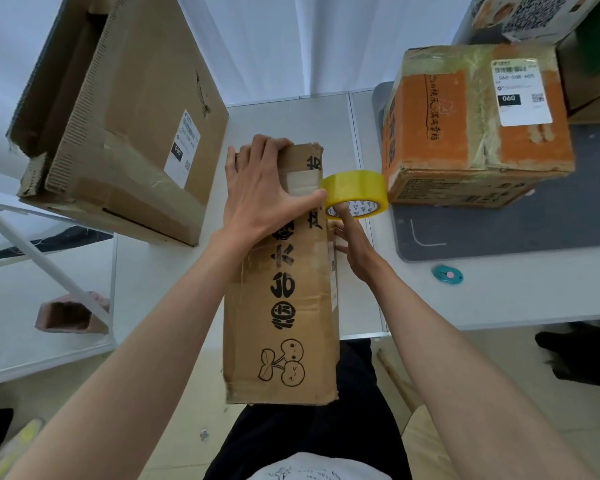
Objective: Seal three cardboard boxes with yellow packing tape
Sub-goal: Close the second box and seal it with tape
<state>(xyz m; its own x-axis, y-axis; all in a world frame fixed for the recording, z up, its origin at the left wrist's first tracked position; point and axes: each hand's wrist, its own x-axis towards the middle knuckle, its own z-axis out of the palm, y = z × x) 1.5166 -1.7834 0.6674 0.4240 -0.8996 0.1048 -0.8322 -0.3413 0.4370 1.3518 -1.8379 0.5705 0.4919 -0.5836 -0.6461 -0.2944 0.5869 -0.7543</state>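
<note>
Left hand (260,188) flat, fingers spread, pressing far end of tall box (284,271) mid-table. Right hand (352,242) hooks a finger through yellow tape roll (355,194), touching box's right edge. Advice: keep strip taut, centred over seam

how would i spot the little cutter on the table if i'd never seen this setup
Start at the dark grey mat carrying the orange box on the right. Just below the mat's near edge, on the white table, lies the cutter: small, teal, oval, with a pink button, the only teal thing there.
</note>
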